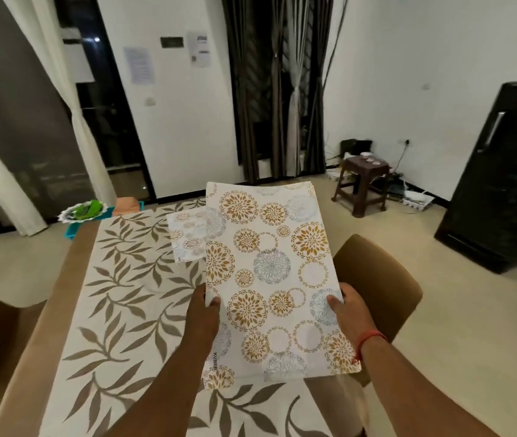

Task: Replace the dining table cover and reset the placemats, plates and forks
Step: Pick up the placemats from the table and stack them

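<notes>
Fingers of both hands hidden under held placemat [269,279]; far placemat [187,236] partly covered.

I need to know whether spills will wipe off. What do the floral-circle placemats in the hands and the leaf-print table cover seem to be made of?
The white placemats with gold and grey floral circles look like thin plastic or vinyl: they stay flat and stiff while held out, with crisp edges and a smooth face. The cream table cover with brown leaf print looks matte and lies soft over the table edge, so woven cloth seems likely, though coated fabric is possible.
</notes>
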